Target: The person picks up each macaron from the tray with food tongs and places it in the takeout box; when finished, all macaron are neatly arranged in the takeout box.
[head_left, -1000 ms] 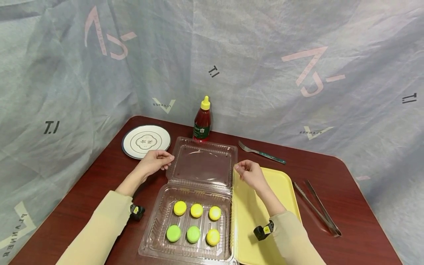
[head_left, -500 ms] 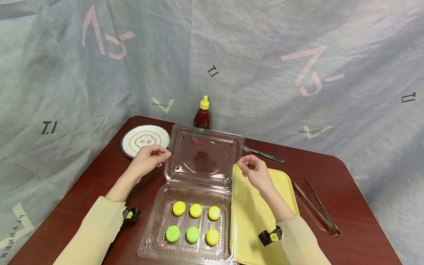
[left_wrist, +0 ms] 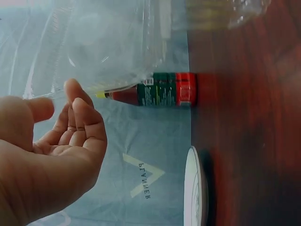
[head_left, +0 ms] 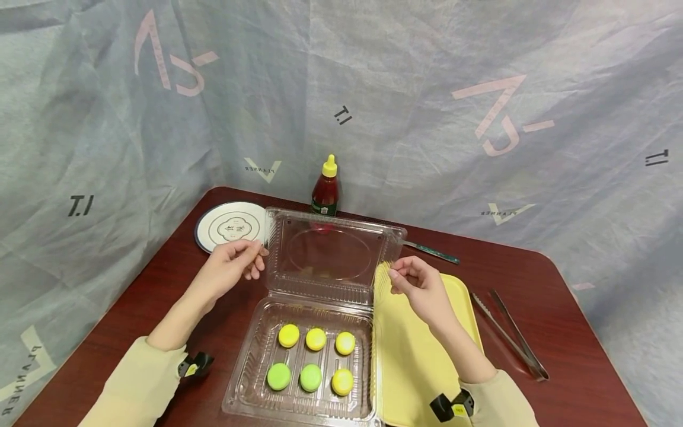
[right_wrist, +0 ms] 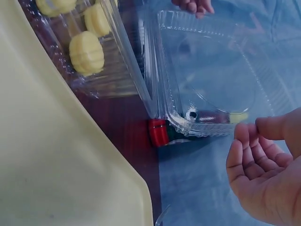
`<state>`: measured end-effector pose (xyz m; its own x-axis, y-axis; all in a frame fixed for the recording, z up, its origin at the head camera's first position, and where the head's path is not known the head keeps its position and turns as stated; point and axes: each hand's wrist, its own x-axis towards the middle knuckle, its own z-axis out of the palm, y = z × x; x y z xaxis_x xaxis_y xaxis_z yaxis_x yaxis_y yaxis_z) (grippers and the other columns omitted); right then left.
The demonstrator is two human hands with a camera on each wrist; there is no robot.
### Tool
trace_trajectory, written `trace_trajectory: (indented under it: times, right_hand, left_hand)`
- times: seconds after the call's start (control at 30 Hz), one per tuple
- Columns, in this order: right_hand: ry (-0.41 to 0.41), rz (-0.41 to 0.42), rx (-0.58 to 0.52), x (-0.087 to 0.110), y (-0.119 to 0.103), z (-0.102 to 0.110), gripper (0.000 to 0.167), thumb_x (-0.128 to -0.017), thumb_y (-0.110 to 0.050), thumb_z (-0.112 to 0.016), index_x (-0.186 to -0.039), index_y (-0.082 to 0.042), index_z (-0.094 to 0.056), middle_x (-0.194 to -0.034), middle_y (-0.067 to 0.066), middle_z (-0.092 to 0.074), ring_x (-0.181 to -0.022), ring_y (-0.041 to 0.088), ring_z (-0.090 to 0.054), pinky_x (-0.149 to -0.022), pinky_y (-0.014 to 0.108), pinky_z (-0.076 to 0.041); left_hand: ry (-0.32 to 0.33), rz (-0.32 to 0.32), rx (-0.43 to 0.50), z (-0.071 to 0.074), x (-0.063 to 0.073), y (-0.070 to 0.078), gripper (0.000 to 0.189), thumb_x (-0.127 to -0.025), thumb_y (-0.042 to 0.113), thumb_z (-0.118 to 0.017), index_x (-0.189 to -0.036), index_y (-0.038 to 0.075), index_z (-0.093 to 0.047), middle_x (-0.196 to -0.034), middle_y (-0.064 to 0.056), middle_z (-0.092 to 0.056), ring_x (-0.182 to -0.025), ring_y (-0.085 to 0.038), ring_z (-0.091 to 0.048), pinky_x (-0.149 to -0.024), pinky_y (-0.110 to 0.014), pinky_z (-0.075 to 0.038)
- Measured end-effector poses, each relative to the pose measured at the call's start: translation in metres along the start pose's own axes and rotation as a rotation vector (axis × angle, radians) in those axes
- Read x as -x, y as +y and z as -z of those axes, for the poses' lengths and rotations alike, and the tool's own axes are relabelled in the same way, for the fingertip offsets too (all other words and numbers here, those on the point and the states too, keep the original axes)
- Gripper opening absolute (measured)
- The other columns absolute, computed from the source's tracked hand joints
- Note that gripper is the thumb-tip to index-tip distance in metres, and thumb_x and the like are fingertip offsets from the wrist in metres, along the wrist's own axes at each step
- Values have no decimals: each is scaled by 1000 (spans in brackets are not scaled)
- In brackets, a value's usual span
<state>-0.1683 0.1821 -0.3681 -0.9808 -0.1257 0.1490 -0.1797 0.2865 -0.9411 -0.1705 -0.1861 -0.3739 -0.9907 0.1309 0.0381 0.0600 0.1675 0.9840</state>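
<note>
A clear plastic clamshell box (head_left: 242, 379) lies open, with several yellow macarons (head_left: 316, 339) and two green macarons (head_left: 279, 376) in its base. Its hinged lid (head_left: 328, 252) stands raised behind the base. My left hand (head_left: 226, 270) is at the lid's left edge, thumb and forefinger about the rim; in the left wrist view a small gap shows between these fingertips. At the opposite edge, my right hand (head_left: 427, 290) pinches the rim between thumb and forefinger. The right wrist view shows these tips meeting by the transparent lid (right_wrist: 207, 70).
Behind the lid stands a red sauce bottle (head_left: 325, 190) with a yellow cap. A white plate (head_left: 213, 228) lies at the back left. To the right are a yellow tray (head_left: 411, 356), a fork (head_left: 434, 254) and metal tongs (head_left: 512, 338). A grey curtain (head_left: 405, 107) hangs behind the table.
The lid has swung up from lying back and now looks wider, tilted nearer me. Both hands have moved with its edges and stand farther apart. The base and macarons have stayed put.
</note>
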Motion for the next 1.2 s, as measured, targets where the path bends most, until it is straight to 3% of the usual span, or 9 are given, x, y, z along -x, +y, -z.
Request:
trace_trajectory:
  times: [0.1,0.3,0.43,0.6,0.8,0.93,1.07,1.2]
  right_hand:
    - [-14,18,-16,8,-1,2,13,-96,-3,-65,-101,8,-61,-80,8,-63,-69,16,-66,-72,34,-58]
    - [-45,125,-26,23,1,6,9,-94,2,-66,-98,9,-63,-78,9,-67,-70,20,-69,-70,33,-58]
    - [-65,170,-97,31,4,6,7,-92,5,-67,-97,9,-64,-80,9,-68,-71,21,-70,-71,34,-58]
    - [-88,240,-160,40,9,5,6,-89,11,-67,-94,8,-66,-81,10,-71,-73,20,-71,-72,34,-59]
    - [-114,344,-41,50,11,6,15,-85,13,-69,-92,0,-71,-79,11,-73,-73,16,-71,-71,28,-58]
    - [-135,402,21,56,12,8,21,-83,16,-70,-92,-4,-73,-80,10,-73,-75,15,-72,-71,26,-57]
    - [-153,449,81,61,16,10,26,-80,17,-72,-89,-8,-74,-84,5,-74,-77,12,-71,-67,25,-56]
    - [-177,488,141,65,21,11,29,-76,15,-76,-86,-12,-75,-85,0,-74,-77,11,-69,-68,24,-56]
  left_hand:
    - [-10,0,42,0,8,2,42,-108,26,-46,-111,-14,-60,-81,-8,-62,-68,-12,-59,-64,-24,-51]
    - [-18,-24,44,0,18,2,35,-106,19,-51,-106,-15,-60,-82,-13,-65,-68,-13,-63,-66,-27,-54]
    - [-25,-31,49,1,24,0,30,-105,17,-54,-102,-13,-62,-81,-12,-67,-69,-14,-67,-67,-28,-55]
    - [-78,-71,70,6,33,-3,24,-102,8,-55,-98,-15,-61,-82,-12,-70,-70,-16,-69,-67,-30,-57]
    - [-154,-100,98,12,40,-8,20,-100,2,-57,-96,-18,-59,-80,-14,-71,-70,-17,-70,-66,-32,-57]
    - [-206,-95,103,16,46,-10,13,-98,1,-59,-94,-11,-62,-80,-10,-71,-72,-19,-71,-68,-32,-57]
    - [-239,-92,75,18,51,-13,8,-95,3,-63,-92,-4,-67,-77,-1,-68,-68,-13,-64,-64,-28,-53]
    - [-280,-71,49,20,55,-19,8,-94,5,-66,-94,-3,-67,-78,1,-65,-70,-10,-62,-67,-29,-54]
